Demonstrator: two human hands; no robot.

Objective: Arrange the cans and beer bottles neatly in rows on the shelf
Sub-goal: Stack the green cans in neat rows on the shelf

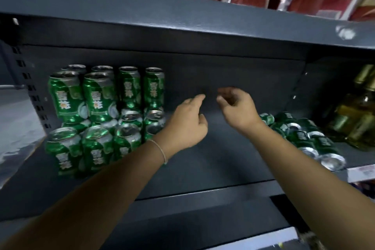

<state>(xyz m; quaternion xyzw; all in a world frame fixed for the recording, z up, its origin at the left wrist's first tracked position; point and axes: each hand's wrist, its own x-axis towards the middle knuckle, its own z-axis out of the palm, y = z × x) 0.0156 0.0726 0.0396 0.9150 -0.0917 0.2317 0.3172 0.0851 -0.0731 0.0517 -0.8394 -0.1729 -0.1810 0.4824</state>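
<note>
Both hands empty, fingers loosely spread, over bare shelf (203, 168). Toppled green beer cans (304, 138) lie just right of right hand (239, 109), long axes toward the shelf front. Left hand (186, 126) sits farther off, beside stacked cans (97, 111).

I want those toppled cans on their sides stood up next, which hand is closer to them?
Right. The right hand hovers just left of the toppled cans; the left hand is farther left, beside the stacked cans.
</note>
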